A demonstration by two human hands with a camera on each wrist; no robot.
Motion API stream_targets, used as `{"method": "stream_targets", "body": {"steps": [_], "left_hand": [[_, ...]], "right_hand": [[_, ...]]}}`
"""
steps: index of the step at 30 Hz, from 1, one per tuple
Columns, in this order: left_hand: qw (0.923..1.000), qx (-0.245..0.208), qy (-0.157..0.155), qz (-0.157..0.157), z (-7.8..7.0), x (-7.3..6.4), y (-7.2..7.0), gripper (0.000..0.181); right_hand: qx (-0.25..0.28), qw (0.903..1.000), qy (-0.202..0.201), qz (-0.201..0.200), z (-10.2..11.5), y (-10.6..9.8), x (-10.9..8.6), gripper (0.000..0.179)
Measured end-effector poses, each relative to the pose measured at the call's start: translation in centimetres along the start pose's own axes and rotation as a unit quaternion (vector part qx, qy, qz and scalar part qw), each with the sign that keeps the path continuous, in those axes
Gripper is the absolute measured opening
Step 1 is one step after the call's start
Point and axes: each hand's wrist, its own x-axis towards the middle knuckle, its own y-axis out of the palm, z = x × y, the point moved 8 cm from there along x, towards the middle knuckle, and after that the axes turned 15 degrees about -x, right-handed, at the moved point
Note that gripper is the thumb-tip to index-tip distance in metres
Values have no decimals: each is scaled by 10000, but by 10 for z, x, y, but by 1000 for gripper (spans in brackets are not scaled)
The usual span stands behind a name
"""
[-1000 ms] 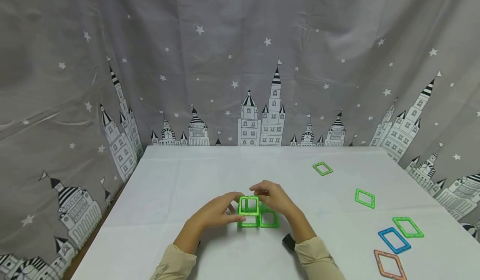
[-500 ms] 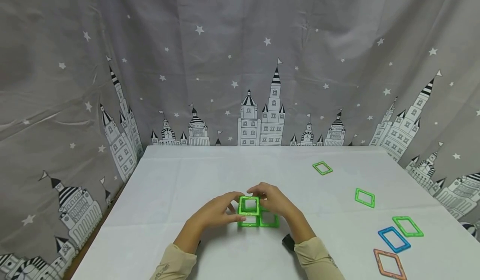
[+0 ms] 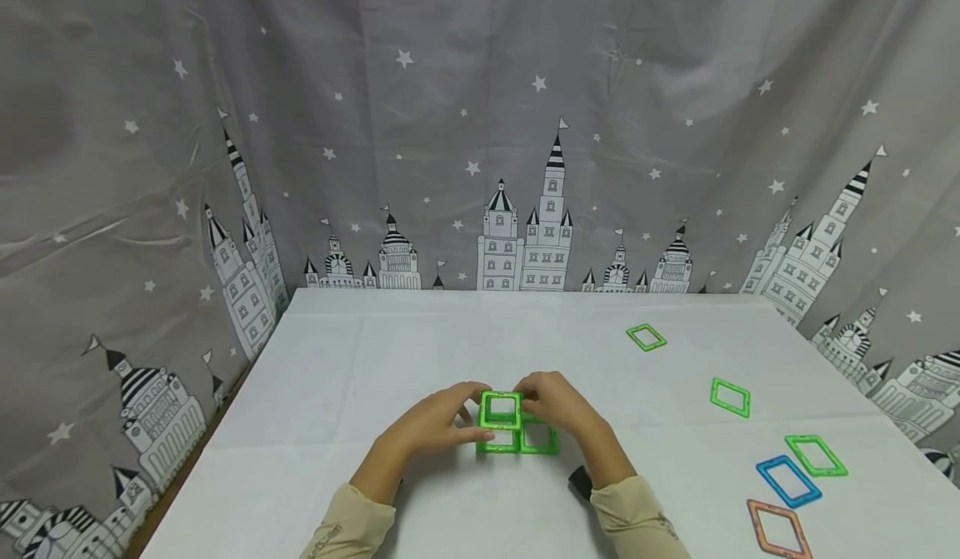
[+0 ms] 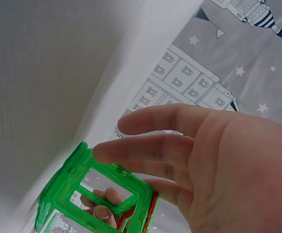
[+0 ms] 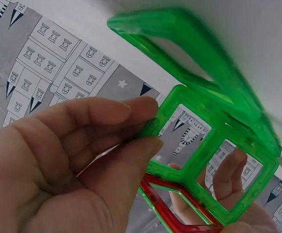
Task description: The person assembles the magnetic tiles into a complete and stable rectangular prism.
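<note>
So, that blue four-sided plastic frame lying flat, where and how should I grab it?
I'd pinch the left rim of the blue four-sided plastic frame, coming from the left with your right hand once free. It lies flat with an open middle, so a fingertip could hook inside; a green four-sided plastic frame crowds its right side.

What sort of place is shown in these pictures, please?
It seems to be an indoor play or filming corner: there are green frame tiles, a white tabletop, and behind it a grey cloth printed with castles and stars.
</note>
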Motion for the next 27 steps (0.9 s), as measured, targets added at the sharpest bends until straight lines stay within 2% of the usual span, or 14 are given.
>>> {"method": "stream_targets", "body": {"steps": [7, 19, 23, 27], "left_hand": [[10000, 0, 35, -25, 1, 1, 2, 63], [10000, -75, -38, -46, 0, 4, 4, 62], [10000, -10, 44, -51, -1, 7, 6, 63], [10000, 33, 66, -46, -2, 9, 6, 64]], "right_hand": [[-104, 9998, 117, -97, 1, -1, -2, 12], [57, 9999, 117, 41, -7, -4, -7, 16], [88, 9996, 277, 34, -17, -13, -15, 18], [142, 9989, 426, -104, -36, -32, -32, 23]]}}
